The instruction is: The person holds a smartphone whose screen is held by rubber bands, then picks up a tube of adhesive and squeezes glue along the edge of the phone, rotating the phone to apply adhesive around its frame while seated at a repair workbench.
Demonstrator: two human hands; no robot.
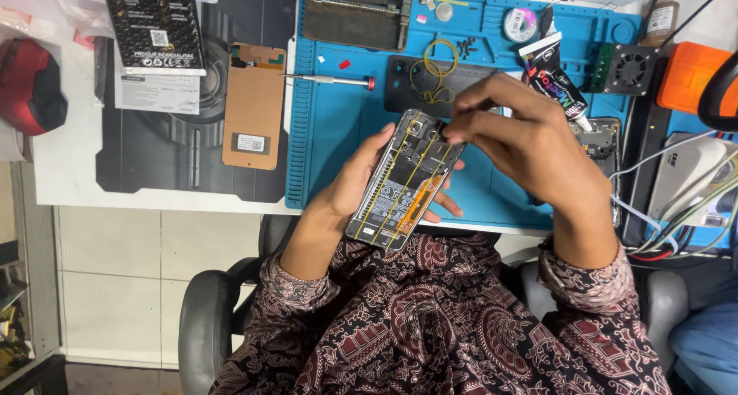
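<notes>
So the opened phone point(403, 181) sits cradled in the left hand point(355, 181), back cover off and insides facing up, just over the near edge of the blue work mat point(330, 134). That grip makes sense to me: palm underneath, fingers curled round both long sides, so the board stays steady and tilted toward the eyes. Several yellow rubber bands run lengthwise round the phone, probably to keep the frame pressed together. The right hand point(523, 145) comes in from the right with its fingertips pinched together on the phone's far top corner, by the camera area. Can't tell if there's anything tiny between them.

Further back on the mat lies a slim screwdriver point(332, 80) near the left edge, plus a loose yellow rubber band point(440, 58) on a dark pad. Left of the mat, on the white worktop, a tan back cover point(254, 105) lies flat. Toward the far right corner there's a small fan point(630, 69).
</notes>
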